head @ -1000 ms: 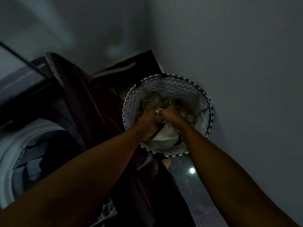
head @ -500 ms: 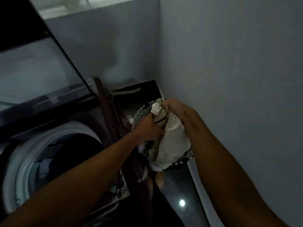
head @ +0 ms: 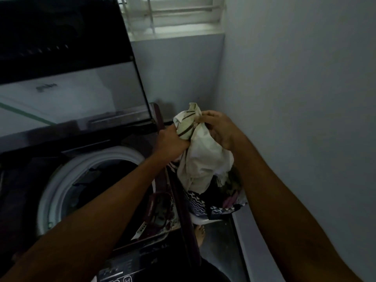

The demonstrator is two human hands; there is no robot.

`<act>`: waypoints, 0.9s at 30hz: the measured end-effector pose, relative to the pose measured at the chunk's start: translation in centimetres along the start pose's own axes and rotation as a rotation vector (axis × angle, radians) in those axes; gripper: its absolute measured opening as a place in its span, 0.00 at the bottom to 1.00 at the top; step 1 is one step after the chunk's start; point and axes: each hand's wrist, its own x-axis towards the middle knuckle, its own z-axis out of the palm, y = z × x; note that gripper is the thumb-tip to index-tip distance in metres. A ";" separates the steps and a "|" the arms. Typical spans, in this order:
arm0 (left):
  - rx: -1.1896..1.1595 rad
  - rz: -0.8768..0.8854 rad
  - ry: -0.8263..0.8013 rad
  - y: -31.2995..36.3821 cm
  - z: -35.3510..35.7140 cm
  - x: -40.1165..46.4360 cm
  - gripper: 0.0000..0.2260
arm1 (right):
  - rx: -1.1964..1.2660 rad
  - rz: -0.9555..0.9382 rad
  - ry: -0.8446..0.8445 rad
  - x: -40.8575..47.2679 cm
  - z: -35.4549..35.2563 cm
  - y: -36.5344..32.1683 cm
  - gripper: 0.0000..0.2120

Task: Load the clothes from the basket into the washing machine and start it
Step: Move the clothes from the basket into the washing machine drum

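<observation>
Both hands clench one pale garment (head: 200, 157), the left hand (head: 172, 142) low, the right hand (head: 217, 127) at its top, lifting it above the patterned basket (head: 211, 206) so it can swing toward the open washing machine drum (head: 67, 176) at nine o'clock.

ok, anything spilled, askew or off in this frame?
Nothing stands out. Both hands, left hand and right hand, hold a cream garment above the basket; the washing machine lid stands open, drum ready.

Dim grey walls (head: 295, 98), barred window (head: 173, 15) above
</observation>
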 end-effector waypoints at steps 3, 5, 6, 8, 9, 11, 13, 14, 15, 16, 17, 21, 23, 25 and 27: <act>-0.035 0.014 0.017 -0.3 -2.3 -1.2 0.12 | -0.019 -0.066 0.008 -0.2 -0.2 0.1 0.18; -0.020 0.014 0.042 -0.4 -3.9 -2.2 0.09 | -0.127 -0.113 0.056 -0.2 -0.6 0.3 0.11; -0.009 0.010 0.060 -0.6 -4.8 -2.7 0.07 | -0.208 -0.116 0.056 -0.4 -0.6 0.4 0.13; 0.026 0.023 0.100 -1.2 -6.5 -3.8 0.03 | -0.442 -0.083 -0.029 -0.9 -0.3 0.6 0.21; 0.049 0.041 0.119 -1.6 -7.3 -4.2 0.02 | -0.538 -0.063 -0.092 -1.1 -0.2 0.6 0.23; 0.082 0.066 0.156 -2.6 -8.7 -5.1 0.02 | -0.643 0.020 -0.241 -1.7 1.1 0.7 0.26; 0.074 0.088 0.191 -3.3 -9.7 -6.0 0.09 | -0.780 0.090 -0.418 -1.6 2.8 0.5 0.32; 0.051 0.086 0.206 -3.5 -10.0 -6.3 0.12 | -0.876 0.094 -0.477 -1.3 3.5 0.6 0.38; 0.033 0.078 0.222 -3.8 -10.4 -6.7 0.14 | -1.025 0.075 -0.528 -1.0 4.3 0.8 0.45; 0.021 0.073 0.239 -4.0 -10.8 -7.2 0.14 | -1.110 0.106 -0.558 -1.0 5.3 0.5 0.48; 0.024 0.072 0.251 -4.3 -11.2 -7.5 0.14 | -1.152 0.160 -0.546 -1.0 6.3 0.4 0.48; 0.009 0.074 0.302 -5.5 -13.4 -8.8 0.14 | -1.098 0.168 -0.474 -1.5 9.9 0.1 0.37; 0.030 0.052 0.339 -6.2 -15.1 -9.4 0.16 | -1.100 0.076 -0.452 -1.8 11.9 0.0 0.27; 0.054 0.010 0.360 -7.3 -16.7 -10.0 0.19 | -1.151 -0.064 -0.426 -1.9 13.9 0.2 0.18; 0.080 -0.018 0.374 -8.3 -18.0 -10.7 0.23 | -1.183 -0.184 -0.387 -2.2 16.0 0.9 0.13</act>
